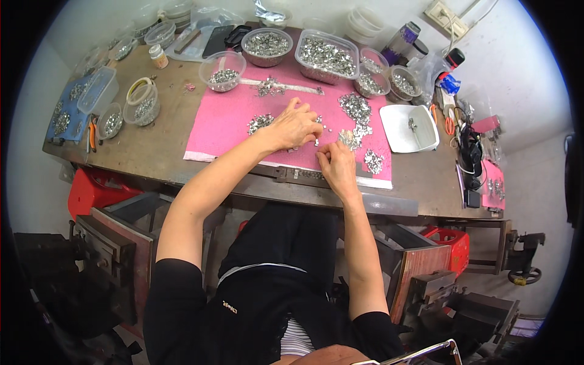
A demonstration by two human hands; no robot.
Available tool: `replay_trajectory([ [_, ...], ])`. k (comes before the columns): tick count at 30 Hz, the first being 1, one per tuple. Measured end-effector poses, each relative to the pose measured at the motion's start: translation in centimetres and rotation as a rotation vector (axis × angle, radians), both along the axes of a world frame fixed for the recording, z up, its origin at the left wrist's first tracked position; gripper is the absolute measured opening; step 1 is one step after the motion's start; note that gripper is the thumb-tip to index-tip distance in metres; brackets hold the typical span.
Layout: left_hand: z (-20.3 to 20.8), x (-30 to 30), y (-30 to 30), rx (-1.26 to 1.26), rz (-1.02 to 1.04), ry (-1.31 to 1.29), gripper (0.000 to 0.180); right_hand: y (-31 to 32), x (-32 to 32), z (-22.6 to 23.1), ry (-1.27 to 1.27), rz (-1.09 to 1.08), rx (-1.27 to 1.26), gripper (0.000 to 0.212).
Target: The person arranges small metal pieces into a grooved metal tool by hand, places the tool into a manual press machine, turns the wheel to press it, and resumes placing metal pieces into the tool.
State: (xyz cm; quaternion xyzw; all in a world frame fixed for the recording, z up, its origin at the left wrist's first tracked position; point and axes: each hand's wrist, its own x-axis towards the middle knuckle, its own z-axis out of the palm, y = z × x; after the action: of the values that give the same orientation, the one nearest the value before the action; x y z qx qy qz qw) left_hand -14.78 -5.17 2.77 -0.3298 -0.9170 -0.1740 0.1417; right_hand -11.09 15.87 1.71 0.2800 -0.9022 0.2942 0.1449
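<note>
My left hand (294, 126) reaches over the pink mat (222, 125), its fingers bent and drawn together toward small shiny metal pieces by their tips. Close by on the right, my right hand (338, 165) sits at the mat's front edge with thumb and fingers pinched. What either hand holds is too small or hidden to make out. One heap of small metal pieces (260, 123) lies left of my left hand. Beyond my right hand spreads a larger pile (355, 109), with a smaller heap (373, 162) beside that hand. A metal strip (298, 174) runs along the table edge below.
Plastic tubs of metal pieces line the back, among them a round tub (266, 59) and a rectangular tub (327, 74). At right stands a white tray (398, 143). Orange-handled pliers (92, 135) lie at left, and orange-handled scissors (449, 126) at right. Red stools (97, 191) stand underneath.
</note>
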Motion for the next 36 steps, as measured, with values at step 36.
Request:
replay_trajectory([
  [36,-1.1,11.1,3.4,0.425,0.112,0.081,0.015,2.9,4.3,0.5,0.119,0.132,-0.184,0.019],
])
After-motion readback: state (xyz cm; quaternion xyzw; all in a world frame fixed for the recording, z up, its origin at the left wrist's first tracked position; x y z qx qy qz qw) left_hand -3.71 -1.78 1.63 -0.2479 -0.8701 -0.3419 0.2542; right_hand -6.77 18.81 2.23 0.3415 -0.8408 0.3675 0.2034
